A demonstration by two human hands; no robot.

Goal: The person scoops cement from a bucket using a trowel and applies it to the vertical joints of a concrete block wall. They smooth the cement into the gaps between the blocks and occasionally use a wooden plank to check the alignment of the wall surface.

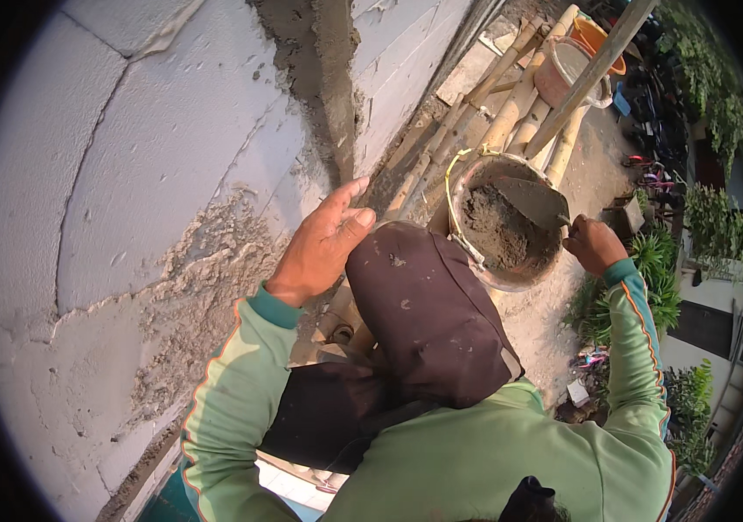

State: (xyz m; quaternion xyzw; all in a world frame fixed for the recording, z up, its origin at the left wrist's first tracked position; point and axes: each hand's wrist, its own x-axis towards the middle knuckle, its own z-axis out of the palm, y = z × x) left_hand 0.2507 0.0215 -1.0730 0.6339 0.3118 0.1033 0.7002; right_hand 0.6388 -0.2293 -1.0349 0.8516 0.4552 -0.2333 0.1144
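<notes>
The biggest thing I see is the white block wall, which fills everything to the left of and beyond my left hand. A rough grey patch of plaster spreads over it just below and to the left of that hand, and a vertical strip of mortar runs up the wall straight above it. The left hand is released: fingers loosely extended, thumb out, nothing in it. Whether the palm touches the wall or only hovers near it I cannot tell.

Between my two hands sits my bent knee in dark brown trousers, speckled with mortar. Beyond it, bamboo scaffold poles run away up and to the right.

The bucket sits just beside my right hand, to its left, with the open mouth facing up at me. A heap of wet grey mortar lies on the bucket's floor. My right hand is clenched on the handle of the trowel, whose blade points left from that hand, its long axis roughly level and reaching across the bucket's mouth, over the mortar. The right hand is plainly the nearer one to both bucket and mortar; the left is well apart, across the knee.

Farther up the poles, beyond the right hand, stand a second bucket and an orange tub.
</notes>
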